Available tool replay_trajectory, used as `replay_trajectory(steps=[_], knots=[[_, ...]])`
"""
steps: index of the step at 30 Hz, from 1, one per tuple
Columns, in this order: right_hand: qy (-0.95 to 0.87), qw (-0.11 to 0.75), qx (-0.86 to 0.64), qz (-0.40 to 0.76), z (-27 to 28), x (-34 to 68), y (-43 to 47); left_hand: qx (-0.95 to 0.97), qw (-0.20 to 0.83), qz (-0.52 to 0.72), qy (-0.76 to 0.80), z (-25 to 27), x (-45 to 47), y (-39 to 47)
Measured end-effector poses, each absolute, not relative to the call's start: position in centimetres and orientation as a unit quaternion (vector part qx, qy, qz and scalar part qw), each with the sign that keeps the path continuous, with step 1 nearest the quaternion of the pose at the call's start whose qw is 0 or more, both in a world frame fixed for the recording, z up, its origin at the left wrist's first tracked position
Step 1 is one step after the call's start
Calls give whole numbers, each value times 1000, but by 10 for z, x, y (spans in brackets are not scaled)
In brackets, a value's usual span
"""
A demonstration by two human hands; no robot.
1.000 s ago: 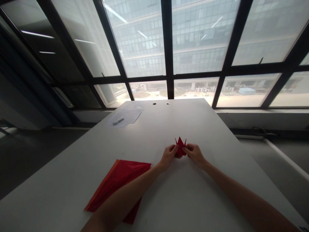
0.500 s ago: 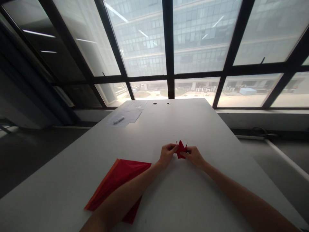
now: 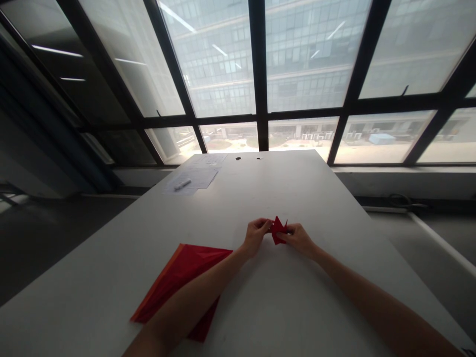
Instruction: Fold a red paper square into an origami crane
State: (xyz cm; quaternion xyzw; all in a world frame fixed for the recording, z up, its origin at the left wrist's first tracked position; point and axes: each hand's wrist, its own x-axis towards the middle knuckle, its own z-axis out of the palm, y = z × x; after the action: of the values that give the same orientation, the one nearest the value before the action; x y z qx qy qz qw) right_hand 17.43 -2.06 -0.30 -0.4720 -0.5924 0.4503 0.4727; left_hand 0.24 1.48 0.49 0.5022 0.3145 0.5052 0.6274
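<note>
A small red origami piece [image 3: 278, 231], folded with pointed tips like a paper crane, is held between my two hands over the white table. My left hand [image 3: 256, 234] pinches a point at its left side with thumb and forefinger. On the other side, my right hand [image 3: 297, 238] grips the body, its thumb across the front. One thin spike stands up near the right fingers. Under my left forearm lies a large red sheet [image 3: 186, 267] with an orange edge, partly hidden by the arm.
White papers [image 3: 201, 179] lie at the table's far left, with a whitish marker [image 3: 182, 185] on them. Two small round holes show near the far edge of the table [image 3: 275, 183]. Large windows [image 3: 305, 64] stand beyond it.
My left fingers have moved slightly up and now pinch the left point, which is pulled down from upright toward the left. My right hand keeps its hold.
</note>
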Motion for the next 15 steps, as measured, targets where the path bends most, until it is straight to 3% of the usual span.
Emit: replay_trajectory(steps=[4, 15], knots=[[-574, 481, -459, 477, 2, 176, -20, 512, 639, 505, 273, 5, 0, 17], [-562, 476, -455, 501, 3, 178, -21, 617, 519, 524, 275, 6, -3, 21]])
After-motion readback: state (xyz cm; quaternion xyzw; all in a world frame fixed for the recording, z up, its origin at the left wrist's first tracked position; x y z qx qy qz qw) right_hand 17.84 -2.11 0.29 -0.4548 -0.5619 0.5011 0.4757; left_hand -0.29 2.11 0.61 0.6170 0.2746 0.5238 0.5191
